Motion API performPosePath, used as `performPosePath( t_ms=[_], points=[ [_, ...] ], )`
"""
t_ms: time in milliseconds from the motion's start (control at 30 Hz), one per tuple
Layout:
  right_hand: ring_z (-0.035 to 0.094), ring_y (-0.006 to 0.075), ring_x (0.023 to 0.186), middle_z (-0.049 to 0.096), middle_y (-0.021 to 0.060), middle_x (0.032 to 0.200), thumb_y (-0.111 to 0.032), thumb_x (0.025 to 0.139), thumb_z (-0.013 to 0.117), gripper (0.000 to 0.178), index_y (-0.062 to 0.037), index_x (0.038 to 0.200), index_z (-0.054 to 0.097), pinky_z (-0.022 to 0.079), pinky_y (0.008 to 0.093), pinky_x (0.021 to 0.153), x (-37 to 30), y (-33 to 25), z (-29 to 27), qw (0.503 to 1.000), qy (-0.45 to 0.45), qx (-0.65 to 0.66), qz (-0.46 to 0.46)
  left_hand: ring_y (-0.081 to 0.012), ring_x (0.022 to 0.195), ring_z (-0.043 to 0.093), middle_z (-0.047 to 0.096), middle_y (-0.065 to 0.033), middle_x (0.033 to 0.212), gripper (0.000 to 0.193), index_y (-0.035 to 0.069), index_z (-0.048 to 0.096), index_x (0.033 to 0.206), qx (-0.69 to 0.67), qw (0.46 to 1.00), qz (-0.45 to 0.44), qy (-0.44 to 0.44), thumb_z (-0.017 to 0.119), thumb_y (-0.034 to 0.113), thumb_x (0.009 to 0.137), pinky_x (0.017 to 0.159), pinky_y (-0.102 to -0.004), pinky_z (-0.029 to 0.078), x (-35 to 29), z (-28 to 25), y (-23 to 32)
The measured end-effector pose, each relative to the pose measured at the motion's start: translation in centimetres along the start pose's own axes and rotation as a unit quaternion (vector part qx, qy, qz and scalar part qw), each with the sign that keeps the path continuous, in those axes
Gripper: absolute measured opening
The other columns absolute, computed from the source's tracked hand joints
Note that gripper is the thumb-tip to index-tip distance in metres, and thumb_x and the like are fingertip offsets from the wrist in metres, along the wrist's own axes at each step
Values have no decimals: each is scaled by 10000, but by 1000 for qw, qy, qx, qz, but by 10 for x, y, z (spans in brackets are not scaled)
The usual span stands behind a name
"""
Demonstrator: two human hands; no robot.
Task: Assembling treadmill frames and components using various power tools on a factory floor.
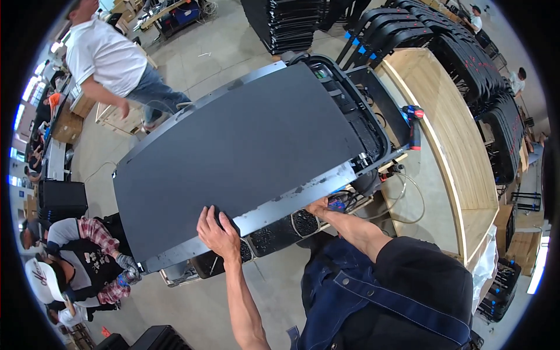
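Observation:
A long treadmill deck with a dark grey belt [233, 134] lies slantwise before me, a silver side rail [291, 195] along its near edge. My left hand [219, 236] rests at that near edge, its fingers on the belt. Between its thumb and fingers shows a small black piece [217, 213], mostly covered by the hand. My right hand [318, 206] reaches below the rail near the motor end, close to some cables [347, 201]; its fingers are hidden. At the right end, the black frame surrounds an open compartment [350, 105] with parts in it.
A co-worker [76, 262] in gloves holds a power tool [129, 275] at the deck's left corner. Another person [114, 64] stands beyond the deck. A red and black cordless driver [415, 125] lies by a wooden crate [461, 151] at right. Black frames [461, 58] are stacked behind.

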State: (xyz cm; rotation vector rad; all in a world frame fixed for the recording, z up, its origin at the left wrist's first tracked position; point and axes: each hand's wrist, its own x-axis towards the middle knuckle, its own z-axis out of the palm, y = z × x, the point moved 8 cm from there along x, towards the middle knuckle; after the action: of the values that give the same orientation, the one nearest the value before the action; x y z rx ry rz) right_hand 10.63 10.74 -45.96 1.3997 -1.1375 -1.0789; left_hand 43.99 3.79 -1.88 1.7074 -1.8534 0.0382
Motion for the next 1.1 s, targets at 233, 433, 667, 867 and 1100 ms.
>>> performPosePath(
  t_ms=[233,433,667,867,1100],
  points=[
    [640,223,1165,647,96,1265,-220,984,625,324,-135,1297,612,555,410,923,29,55,-106,882,134,-452,-5,-329,1237,548,615,-132,1338,312,58,666,1233,37,999,-35,-19,598,182,955,1064,-458,399,-11,3,-31],
    [647,222,1152,657,92,1250,-223,996,617,308,-132,1291,611,563,412,910,26,77,-134,811,163,-561,-26,-329,1242,547,620,-142,1334,331,40,668,1231,27,998,-45,-22,592,179,941,1073,-452,388,-7,6,-24],
    [654,220,1137,669,86,1232,-226,1009,607,291,-129,1283,610,571,415,894,-6,78,-126,710,201,-673,-48,-343,1233,544,614,-153,1331,328,35,659,1231,28,998,-56,-22,581,169,942,1065,-462,388,-15,6,-28],
    [660,218,1123,678,81,1216,-229,1020,598,276,-126,1276,610,579,417,881,-21,104,-92,596,256,-754,-105,-343,1252,526,612,-158,1334,334,27,642,1246,30,997,-64,-36,563,191,966,1074,-469,378,-12,8,-28],
    [668,216,1108,690,75,1198,-233,1034,588,260,-123,1268,609,587,420,866,-15,145,-93,447,274,-832,-179,-342,1262,516,596,-160,1355,338,32,634,1259,22,997,-60,-38,572,201,974,1082,-477,366,-17,9,-34]
  ],
)
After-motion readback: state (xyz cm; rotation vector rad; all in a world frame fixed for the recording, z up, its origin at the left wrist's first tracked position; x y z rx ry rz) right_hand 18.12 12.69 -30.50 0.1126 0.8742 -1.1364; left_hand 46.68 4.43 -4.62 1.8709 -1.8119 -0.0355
